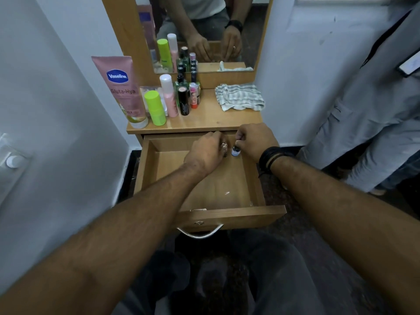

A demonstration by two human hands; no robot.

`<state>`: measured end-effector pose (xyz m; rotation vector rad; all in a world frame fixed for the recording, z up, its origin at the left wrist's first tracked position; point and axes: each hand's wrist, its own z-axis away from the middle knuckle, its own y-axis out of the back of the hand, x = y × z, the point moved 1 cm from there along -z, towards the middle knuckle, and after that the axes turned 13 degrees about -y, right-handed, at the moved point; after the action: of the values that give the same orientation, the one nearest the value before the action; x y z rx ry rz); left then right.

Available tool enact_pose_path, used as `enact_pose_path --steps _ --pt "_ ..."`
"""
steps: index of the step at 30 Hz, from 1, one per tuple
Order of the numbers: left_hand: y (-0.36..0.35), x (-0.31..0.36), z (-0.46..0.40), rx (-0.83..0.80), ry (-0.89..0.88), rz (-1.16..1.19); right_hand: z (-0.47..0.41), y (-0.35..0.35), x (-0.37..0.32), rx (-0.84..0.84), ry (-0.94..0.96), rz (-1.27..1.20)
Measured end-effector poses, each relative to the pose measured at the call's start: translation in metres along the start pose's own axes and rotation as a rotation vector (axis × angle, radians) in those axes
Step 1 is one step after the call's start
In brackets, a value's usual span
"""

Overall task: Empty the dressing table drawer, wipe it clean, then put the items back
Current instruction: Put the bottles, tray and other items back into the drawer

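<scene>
The wooden drawer (204, 185) of the dressing table stands pulled open below me, its floor mostly bare. At its back right corner my right hand (255, 140) pinches the cap of a small blue bottle (235, 152) that stands upright. Beside it my left hand (208, 151) has its fingers curled around a small item I cannot make out. On the tabletop (204, 120) stand a pink Vaseline tube (123, 89), a green bottle (155, 108), a pink bottle (169, 96), a black tube (183, 100) and several smaller cosmetics. A striped cloth (239, 96) lies crumpled at the right.
A mirror (200, 32) behind the tabletop reflects my hands and the bottles. White walls close in on both sides. Another person in light clothing (363, 110) stands at the right. The drawer's metal handle (200, 233) hangs over my knees.
</scene>
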<state>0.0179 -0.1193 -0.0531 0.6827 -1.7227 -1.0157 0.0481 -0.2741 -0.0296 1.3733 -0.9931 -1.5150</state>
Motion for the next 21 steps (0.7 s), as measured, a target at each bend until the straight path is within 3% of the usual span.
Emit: enact_pose_path --steps 21 --pt "-0.044 -0.011 -0.034 0.004 0.092 0.032 -0.017 -0.043 0.015 0.278 0.088 0.168"
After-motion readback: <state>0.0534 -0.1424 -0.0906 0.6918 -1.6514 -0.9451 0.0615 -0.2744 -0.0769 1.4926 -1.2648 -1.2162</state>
